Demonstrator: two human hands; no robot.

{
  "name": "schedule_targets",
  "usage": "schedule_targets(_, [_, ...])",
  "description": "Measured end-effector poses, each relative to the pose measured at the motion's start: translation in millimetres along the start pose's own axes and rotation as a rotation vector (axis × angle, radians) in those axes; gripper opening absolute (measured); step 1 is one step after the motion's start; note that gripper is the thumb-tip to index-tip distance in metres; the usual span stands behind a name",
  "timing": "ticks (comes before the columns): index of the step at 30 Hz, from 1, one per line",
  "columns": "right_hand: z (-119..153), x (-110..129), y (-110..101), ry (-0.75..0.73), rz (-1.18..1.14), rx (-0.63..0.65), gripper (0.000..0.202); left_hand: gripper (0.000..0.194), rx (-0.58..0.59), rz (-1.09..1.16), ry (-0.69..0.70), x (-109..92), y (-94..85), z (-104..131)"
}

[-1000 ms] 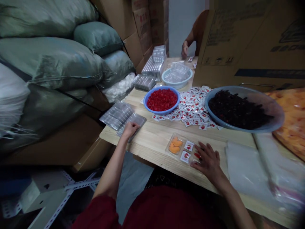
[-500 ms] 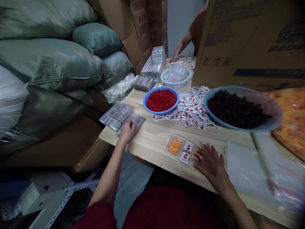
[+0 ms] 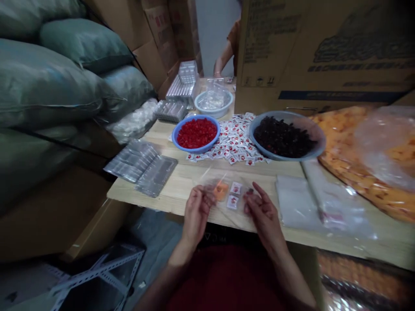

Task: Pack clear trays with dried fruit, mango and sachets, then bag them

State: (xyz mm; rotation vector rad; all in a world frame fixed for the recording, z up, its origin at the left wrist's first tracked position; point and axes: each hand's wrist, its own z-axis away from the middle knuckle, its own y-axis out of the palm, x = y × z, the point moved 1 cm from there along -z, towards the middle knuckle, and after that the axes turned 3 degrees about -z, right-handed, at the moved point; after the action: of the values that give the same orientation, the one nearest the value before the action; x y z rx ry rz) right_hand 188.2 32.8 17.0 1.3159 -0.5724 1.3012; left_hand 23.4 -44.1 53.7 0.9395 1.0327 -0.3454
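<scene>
A clear plastic compartment box (image 3: 227,212) is near the table's front edge, between my two hands. In its left part sit orange pieces (image 3: 220,191); two small white printed packets (image 3: 236,188) lie in the middle. Dark bits show at its right end, partly covered by fingers. My left hand (image 3: 197,209) is closed on the box's left edge, thumb against fingers. My right hand (image 3: 264,211) grips the right edge, its index finger stretched out. Left of them rests a pile of clear plastic boxes (image 3: 157,172), opened flat.
Behind the box stand a blue bowl of red pieces (image 3: 196,133), a heap of packets (image 3: 235,136) and a bowl of dark pieces (image 3: 285,134). Plastic bags (image 3: 296,201) lie at right. A large carton (image 3: 292,97) stands behind. A co-worker's arm (image 3: 223,60) shows beyond.
My left hand has moved right, from the pile of clear boxes to the left edge of the filled box. My right hand has closed on its right edge. The view has turned right.
</scene>
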Motion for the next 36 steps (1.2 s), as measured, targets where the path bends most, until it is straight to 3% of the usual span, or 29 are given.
schedule_targets(2, [-3.6, 1.0, -20.5, -0.065, 0.111, -0.036, 0.065, 0.037, 0.010, -0.045, -0.040, 6.6, -16.5, -16.8])
schedule_targets(7, [-18.3, -22.7, -48.9, -0.189, 0.381, -0.052, 0.060, 0.060, 0.119, -0.548, 0.000, 34.0, -47.5, -59.4])
schedule_targets(12, [-41.8, -41.5, -62.2, -0.355, 0.775, -0.120, 0.056, 0.040, 0.076, -0.932, 0.193, 63.0, -50.2, -86.5])
schedule_targets(16, [-55.1, -43.1, -66.4, -0.411, 0.844, -0.100, 0.052, 0.031, 0.076, -1.137, 0.336, 68.0, -49.2, -103.0])
schedule_targets(26, [-78.9, -47.0, -61.2, -0.461, 0.893, -0.075, 0.048, 0.010, 0.170, -1.389, 0.272, 60.3, -54.4, -112.2])
schedule_targets(29, [-77.3, -49.4, -67.7, -0.419, 0.869, -0.103, 0.057, 0.017, 0.196, -1.273, 0.146, 60.4, -52.8, -101.8])
schedule_targets(32, [-65.7, -49.9, -75.8, -0.334, 0.750, -0.136, 0.066, 0.028, 0.189, -0.895, -0.020, 66.7, -50.8, -84.0])
schedule_targets(36, [-44.5, -38.6, -81.1, -0.141, 0.411, -0.116, 0.078, 0.050, 0.140, -0.416, -0.216, 72.7, -48.4, -60.3])
